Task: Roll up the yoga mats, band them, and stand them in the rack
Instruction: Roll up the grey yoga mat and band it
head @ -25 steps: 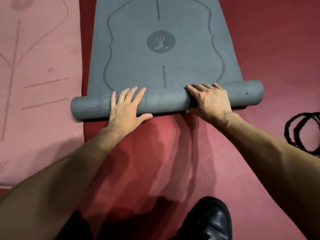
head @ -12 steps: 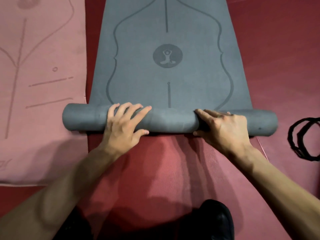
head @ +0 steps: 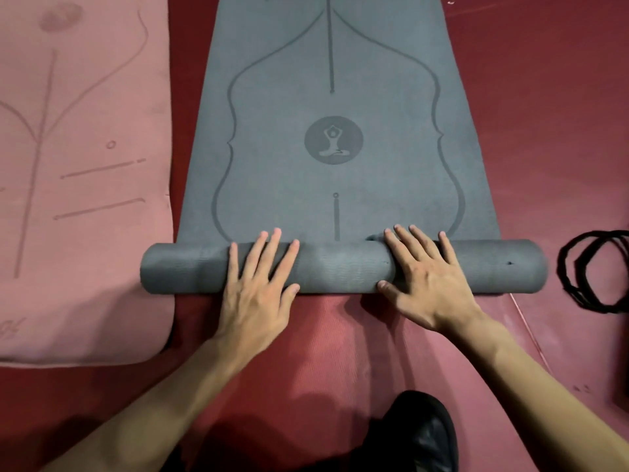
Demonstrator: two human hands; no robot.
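Observation:
A grey yoga mat (head: 333,158) with a printed meditating figure lies on the red floor, its near end wound into a roll (head: 340,267) that runs left to right. My left hand (head: 258,287) lies flat on the roll left of centre, fingers straight and spread. My right hand (head: 422,277) presses on the roll right of centre, fingers straight and reaching over its far side onto the flat mat. Black bands (head: 592,270) lie looped on the floor at the right edge. No rack is in view.
A pink yoga mat (head: 81,185) lies flat on the left, close beside the grey one. A red mat (head: 340,352) shows under the roll near me. My black shoe (head: 418,437) is at the bottom centre.
Both hands have flattened out on the roll, their fingers now straight over its top. The roll sits a little further up the mat, nearer the printed figure.

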